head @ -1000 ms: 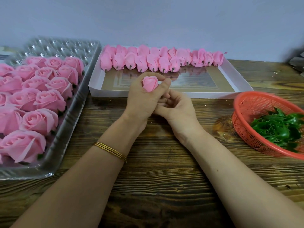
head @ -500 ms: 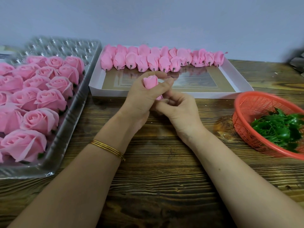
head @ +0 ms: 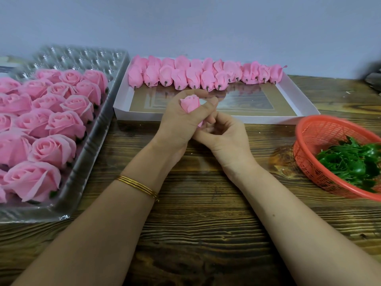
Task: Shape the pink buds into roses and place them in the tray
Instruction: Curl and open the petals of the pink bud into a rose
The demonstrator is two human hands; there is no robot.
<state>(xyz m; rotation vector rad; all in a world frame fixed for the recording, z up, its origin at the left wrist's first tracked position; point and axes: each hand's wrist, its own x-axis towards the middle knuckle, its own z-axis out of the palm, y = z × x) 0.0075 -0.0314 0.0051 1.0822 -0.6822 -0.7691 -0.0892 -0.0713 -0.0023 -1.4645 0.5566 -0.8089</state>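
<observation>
Wooden table point(head: 195, 234), dark-grained, under a pale grey wall point(head: 206, 23)
Left of the grip, a clear tray point(head: 86, 162) of opened roses point(head: 53, 149); left hand point(head: 177, 124) rings the tight pink bud point(head: 190, 104), right hand point(head: 226, 139) pinches its base; white box point(head: 140, 116) of buds point(head: 179, 79) behind, red basket point(head: 305, 159) of leaves point(head: 350, 162) right

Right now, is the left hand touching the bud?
Touching. The head view shows the left hand pinching the bud between thumb and fingers, with no gap.

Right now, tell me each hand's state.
Left hand: grips the pink bud.
Right hand: fingers curled at the bud's base; grip cannot be told.
</observation>
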